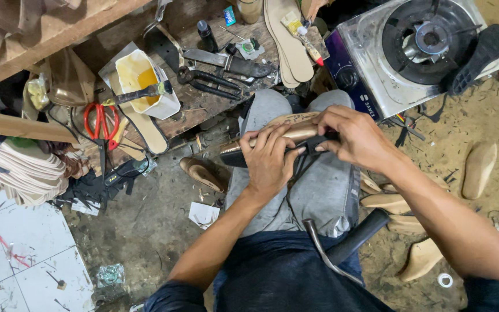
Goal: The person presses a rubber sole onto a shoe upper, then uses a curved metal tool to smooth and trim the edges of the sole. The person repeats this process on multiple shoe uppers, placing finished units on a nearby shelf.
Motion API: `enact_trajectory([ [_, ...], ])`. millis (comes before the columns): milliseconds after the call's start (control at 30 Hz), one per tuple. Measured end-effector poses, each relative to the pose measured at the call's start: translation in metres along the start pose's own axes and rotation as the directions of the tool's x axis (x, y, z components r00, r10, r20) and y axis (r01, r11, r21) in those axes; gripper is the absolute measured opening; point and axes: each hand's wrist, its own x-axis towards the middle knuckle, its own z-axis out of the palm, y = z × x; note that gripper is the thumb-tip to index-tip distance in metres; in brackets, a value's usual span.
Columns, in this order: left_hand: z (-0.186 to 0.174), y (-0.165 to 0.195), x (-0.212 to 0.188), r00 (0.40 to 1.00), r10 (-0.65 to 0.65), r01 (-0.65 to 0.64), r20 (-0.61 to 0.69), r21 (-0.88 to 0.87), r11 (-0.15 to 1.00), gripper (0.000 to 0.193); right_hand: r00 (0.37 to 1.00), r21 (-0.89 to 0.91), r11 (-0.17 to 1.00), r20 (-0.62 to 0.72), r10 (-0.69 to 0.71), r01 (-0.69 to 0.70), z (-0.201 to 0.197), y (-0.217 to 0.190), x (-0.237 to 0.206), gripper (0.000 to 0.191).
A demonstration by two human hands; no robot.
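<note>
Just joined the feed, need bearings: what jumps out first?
Both hands, left hand and right hand, grip a wooden shoe last with black straps on the lap. Red-handled scissors and a glue pot sit on the cluttered bench left; a gas stove stands upper right.

A single head-worn camera looks steeply down, close above the person's lap, with the cluttered workbench (203, 98) far left and the gas stove (417, 52) far right.

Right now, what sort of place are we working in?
Most likely a small shoemaking workshop. Wooden shoe lasts lie on the dirt floor, cut insoles and pliers sit on the bench, and both hands work a last on the lap.
</note>
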Motion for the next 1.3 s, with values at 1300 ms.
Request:
enact_trajectory([
  [1300,-0.018,-0.017,-0.010,0.997,0.058,-0.056,0.043,-0.048,0.997,0.023,0.875,-0.023,0.930,-0.330,-0.354,0.368,0.043,-0.010,-0.010,0.035],
])
